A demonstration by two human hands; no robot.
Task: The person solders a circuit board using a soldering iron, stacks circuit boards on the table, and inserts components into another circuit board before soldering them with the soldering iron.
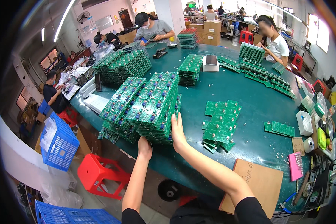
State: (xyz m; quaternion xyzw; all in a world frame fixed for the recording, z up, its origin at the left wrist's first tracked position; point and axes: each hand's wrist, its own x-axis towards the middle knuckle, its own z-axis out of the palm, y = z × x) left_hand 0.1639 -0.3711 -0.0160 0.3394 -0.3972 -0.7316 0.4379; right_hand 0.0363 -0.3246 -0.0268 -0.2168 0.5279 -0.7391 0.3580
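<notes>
A tall stack of green circuit boards (153, 100) stands near the table's front edge, its top leaning a little askew. My left hand (145, 148) grips its lower front corner, with the fingertips hidden by the boards. Against the stack's right side lies my right hand (178, 131), fingers pointing upward and pressed to the board edges. A second stack of circuit boards (124, 98) sits close on the left, touching or nearly touching the first. To the right of my right hand is a loose, lower pile of circuit boards (222, 123).
More board stacks (125, 65) stand toward the back of the green table (186, 164). A white box (210, 64), a brown folder (250, 183) and a pink pad (295, 167) lie around. A red stool (97, 171) and blue crate (59, 142) are at left. Co-workers sit across.
</notes>
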